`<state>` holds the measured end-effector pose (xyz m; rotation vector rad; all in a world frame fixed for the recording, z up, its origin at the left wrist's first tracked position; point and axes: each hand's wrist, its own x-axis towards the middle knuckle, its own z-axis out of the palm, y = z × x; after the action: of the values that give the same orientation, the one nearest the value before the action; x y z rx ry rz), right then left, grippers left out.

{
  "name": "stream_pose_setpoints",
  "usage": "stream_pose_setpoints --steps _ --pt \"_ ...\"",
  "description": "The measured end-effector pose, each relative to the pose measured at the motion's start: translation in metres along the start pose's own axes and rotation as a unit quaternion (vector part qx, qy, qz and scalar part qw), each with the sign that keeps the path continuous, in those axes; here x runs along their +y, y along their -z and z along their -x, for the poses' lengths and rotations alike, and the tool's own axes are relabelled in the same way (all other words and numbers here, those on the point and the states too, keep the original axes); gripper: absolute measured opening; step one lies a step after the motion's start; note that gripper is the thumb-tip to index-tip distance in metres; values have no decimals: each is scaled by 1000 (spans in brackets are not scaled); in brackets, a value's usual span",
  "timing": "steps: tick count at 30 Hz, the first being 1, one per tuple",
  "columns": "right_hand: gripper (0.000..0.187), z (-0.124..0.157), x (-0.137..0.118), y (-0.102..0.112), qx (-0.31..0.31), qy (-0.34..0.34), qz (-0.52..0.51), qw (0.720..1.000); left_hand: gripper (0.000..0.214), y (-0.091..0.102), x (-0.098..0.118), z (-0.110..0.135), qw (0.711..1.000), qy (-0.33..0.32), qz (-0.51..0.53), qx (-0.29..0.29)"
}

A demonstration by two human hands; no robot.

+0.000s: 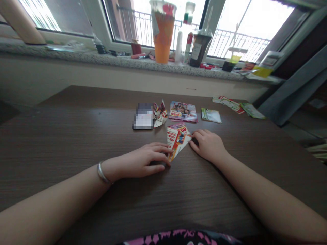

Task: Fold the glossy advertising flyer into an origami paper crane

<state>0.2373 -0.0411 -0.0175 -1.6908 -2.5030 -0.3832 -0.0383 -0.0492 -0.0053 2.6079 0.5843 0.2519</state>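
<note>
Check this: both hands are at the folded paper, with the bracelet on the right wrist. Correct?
Not quite: the head view shows the bracelet on the left wrist. The left hand and right hand are indeed at the folded paper.

The flyer stack [184, 111] shows a number ending "9.9"; red digits on the folded paper [177, 139] are unclear.

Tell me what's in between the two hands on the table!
In the head view, a folded, brightly printed paper lies between the left hand and the right hand; the left hand touches it.
</note>
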Motion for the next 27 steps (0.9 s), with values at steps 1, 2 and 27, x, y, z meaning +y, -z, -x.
stream_pose_setpoints --steps 1,2,27 --pt "31 0 0 0 3 0 -3 1000 20 -1 1 -1 1000 -4 -2 9" --pt "32 -1 0 0 6 1 -6 1000 20 -2 3 -2 1000 -7 -7 21" --pt "41 -9 -6 -7 5 194 -227 954 54 -30 17 -9 967 118 -188 125"
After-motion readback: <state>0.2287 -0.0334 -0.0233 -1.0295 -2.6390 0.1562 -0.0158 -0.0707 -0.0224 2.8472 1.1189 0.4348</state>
